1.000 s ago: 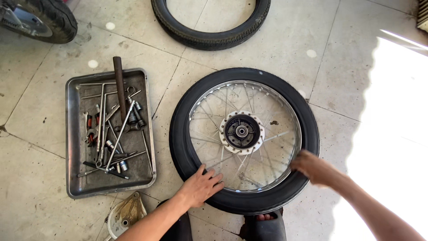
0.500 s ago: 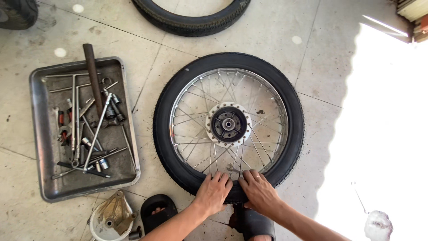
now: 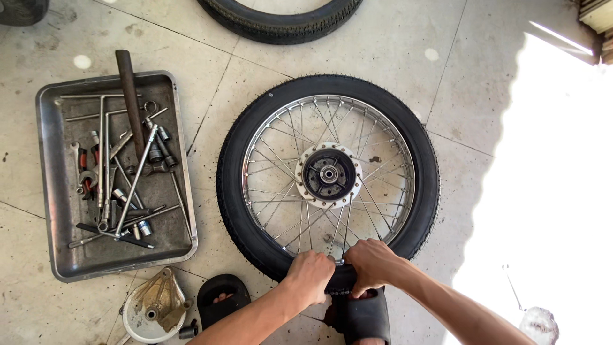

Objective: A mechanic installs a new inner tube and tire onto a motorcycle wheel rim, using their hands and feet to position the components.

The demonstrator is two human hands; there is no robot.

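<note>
A spoked motorcycle wheel (image 3: 328,174) with a black tyre (image 3: 230,185) lies flat on the concrete floor. My left hand (image 3: 310,276) and my right hand (image 3: 372,263) sit side by side on the near edge of the tyre, fingers curled over the tyre bead at the rim. Both hands grip the rubber there. The chrome rim (image 3: 404,167) and the hub (image 3: 329,174) in the middle are in plain view. My feet in black sandals (image 3: 361,316) show just below the wheel.
A metal tray (image 3: 57,191) with several wrenches, sockets and a long bar lies left of the wheel. A round brake plate (image 3: 153,305) sits below the tray. A second tyre (image 3: 281,22) lies at the top. Bright sunlight covers the floor at right.
My hands have come together at the near edge of the tyre, from apart on the rim a second ago. The camera has shifted, so the wheel sits lower and more central.
</note>
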